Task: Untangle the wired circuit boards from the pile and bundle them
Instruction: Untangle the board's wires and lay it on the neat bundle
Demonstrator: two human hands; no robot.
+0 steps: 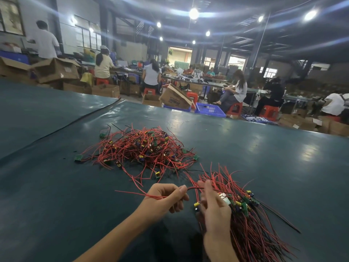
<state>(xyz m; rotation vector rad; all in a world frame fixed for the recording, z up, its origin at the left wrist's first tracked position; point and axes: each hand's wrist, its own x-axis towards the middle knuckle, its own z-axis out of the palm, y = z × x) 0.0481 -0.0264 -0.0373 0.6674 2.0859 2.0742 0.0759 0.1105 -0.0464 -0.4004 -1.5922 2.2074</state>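
Note:
A tangled pile of small green circuit boards with red and black wires lies on the dark green table. Nearer me on the right lies a sorted bundle of boards, its wires all running one way. My left hand pinches a red wire between thumb and fingers; the wire runs toward my right hand. My right hand rests over the bundle's near edge with its fingers curled around wires and boards. A small yellow-topped board hangs between the two hands.
The table's far edge runs across the middle of the view. Beyond it are cardboard boxes, a blue crate, red stools and several seated people at other benches. A seam crosses the table at left.

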